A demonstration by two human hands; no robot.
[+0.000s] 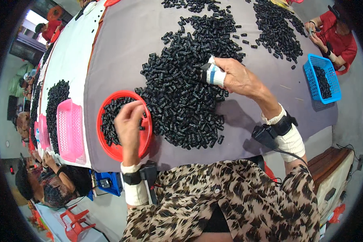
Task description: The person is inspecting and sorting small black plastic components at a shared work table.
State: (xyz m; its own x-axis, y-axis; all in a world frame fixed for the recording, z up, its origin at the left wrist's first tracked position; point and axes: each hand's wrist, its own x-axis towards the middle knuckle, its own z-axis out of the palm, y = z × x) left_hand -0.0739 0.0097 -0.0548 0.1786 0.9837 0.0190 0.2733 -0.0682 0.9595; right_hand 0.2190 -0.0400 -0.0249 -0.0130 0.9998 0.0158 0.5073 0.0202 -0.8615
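A big heap of small black plastic parts [181,92] lies on the grey table cloth [125,44] before me. My left hand [129,121] hovers over a round red tray [117,150] partly filled with the same parts, fingers bunched downward; I cannot see whether it holds a part. My right hand [232,74], its fingertips wrapped in white tape, rests on the heap's right side and pinches black parts between taped fingers. Both wrists carry white bands with black devices.
A pink basket [70,129] sits left of the red tray beside another black pile [56,101]. At the right, a blue basket [322,76] holds parts, next to a person in red [336,36]. More people sit along the left edge.
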